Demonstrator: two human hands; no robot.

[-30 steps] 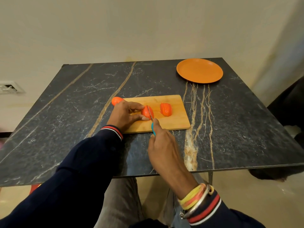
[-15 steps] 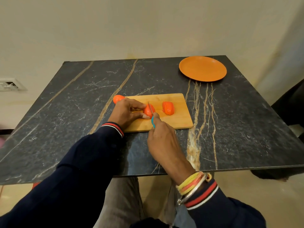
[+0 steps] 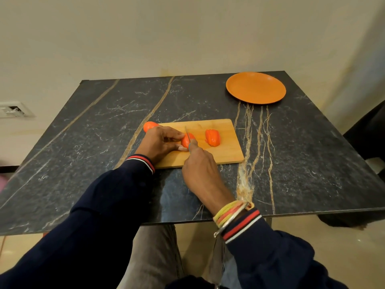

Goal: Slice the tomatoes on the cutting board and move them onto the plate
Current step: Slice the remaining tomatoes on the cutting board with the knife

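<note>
A wooden cutting board (image 3: 225,152) lies mid-table. My left hand (image 3: 160,143) pinches a tomato (image 3: 186,140) on the board between thumb and fingers. My right hand (image 3: 200,165) grips a knife (image 3: 188,137) with a teal handle, its blade standing in the held tomato. A cut tomato piece (image 3: 213,137) sits to the right on the board. Another whole tomato (image 3: 150,126) lies at the board's far left corner, partly behind my left hand. The orange plate (image 3: 255,87) stands bare at the table's far right.
The dark marble table (image 3: 83,142) runs to a near edge by my knees. A cream wall stands behind it, with a socket plate (image 3: 12,109) at the left. Something dark (image 3: 366,138) sits past the table's right edge.
The knife blade has shifted a little further left across the held tomato. Both hands otherwise stay in place on the board.
</note>
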